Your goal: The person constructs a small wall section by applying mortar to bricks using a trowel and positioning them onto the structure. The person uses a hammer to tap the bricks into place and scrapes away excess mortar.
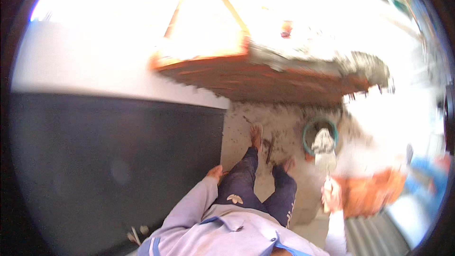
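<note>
My right hand [332, 194] is closed around the handle of a trowel [326, 162]. A heap of wet grey mortar [323, 141] lies on the far part of its blade. The loaded blade is over the near side of a round teal bucket [305, 146], covering part of it, and dark grey material shows inside. My left hand [215, 171] hangs beside my left thigh, with its thumb apart from the fingers and nothing visible in it. Ahead of my feet stands a low wall of orange brick [284, 84], with rough grey mortar [308, 61] along its top edge.
A dark panel [118, 161] fills the left side below a white wall [85, 61]. At the right are orange bricks [372, 192] next to a grey ribbed sheet [377, 234]. Mortar spatter marks the floor [241, 123] around my bare feet. Glare washes out the far area.
</note>
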A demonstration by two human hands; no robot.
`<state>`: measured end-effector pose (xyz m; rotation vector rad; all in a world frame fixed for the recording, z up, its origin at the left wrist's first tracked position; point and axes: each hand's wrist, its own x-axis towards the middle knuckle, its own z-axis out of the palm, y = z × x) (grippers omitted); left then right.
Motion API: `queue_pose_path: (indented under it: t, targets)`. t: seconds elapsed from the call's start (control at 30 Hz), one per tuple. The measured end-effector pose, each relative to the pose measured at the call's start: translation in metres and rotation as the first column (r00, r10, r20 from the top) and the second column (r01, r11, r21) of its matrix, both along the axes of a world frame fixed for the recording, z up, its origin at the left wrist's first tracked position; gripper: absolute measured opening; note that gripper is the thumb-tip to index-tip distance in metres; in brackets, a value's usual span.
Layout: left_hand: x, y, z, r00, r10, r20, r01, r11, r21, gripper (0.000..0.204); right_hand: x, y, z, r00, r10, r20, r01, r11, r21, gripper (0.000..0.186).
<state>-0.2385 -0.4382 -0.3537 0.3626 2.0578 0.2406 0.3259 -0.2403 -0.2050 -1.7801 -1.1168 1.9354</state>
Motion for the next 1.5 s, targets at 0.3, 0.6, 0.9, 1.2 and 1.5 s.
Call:
queue_pose_path:
  t: [0.3,0.6,0.9,1.2,1.5]
  targets:
    - [-0.044,0.205,0.227,0.432,0.324,0.842,-0.899,0.081,0.430,0.089,-0.228,0.068,0.236,0.907,0.345,-0.243,-0.244,0.899,0.364,0.041]
    - [-0.104,0.326,0.262,0.233,0.124,0.965,-0.956,-0.154,0.251,0.085,-0.490,0.115,0.214,0.867,0.296,0.401,-0.462,0.174,0.870,0.026]
    - [-0.126,0.323,0.239,0.245,0.151,0.958,-0.966,-0.042,0.254,0.079,-0.497,0.127,0.262,0.891,0.259,-0.373,-0.256,0.965,0.058,0.022]
    - [-0.130,0.319,0.248,0.301,0.109,0.947,-0.953,0.014,0.301,0.079,-0.555,0.130,0.241,0.655,0.519,0.549,-0.742,0.303,0.599,0.026]
    - [-0.126,0.320,0.250,0.331,0.029,0.943,-0.944,0.025,0.330,0.073,-0.558,0.161,0.253,0.815,0.576,-0.067,-0.537,0.793,0.289,0.025]
